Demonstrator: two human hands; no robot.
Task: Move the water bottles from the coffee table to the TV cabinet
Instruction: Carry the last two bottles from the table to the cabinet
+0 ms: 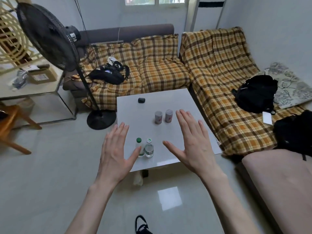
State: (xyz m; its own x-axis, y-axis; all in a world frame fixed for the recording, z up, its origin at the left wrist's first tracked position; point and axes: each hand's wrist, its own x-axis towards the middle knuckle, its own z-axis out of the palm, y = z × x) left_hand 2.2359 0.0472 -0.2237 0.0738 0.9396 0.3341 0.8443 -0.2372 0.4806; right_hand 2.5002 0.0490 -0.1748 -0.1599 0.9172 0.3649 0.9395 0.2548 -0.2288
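Two small clear water bottles stand side by side near the front left corner of the white coffee table (177,98): one with a green cap (139,146) and one with a white cap (149,148). My left hand (114,149) hovers spread, palm down, just left of the green-capped bottle, its thumb overlapping it in view. My right hand (192,141) is spread over the table to the right of the bottles, holding nothing. The TV cabinet is not in view.
Two grey-lidded jars (158,117) (168,116) and a small dark case (141,100) stand farther back on the table. A standing fan (50,38) is at the left, a plaid-covered corner sofa (160,65) with black bags behind, a glass side table (33,85) far left.
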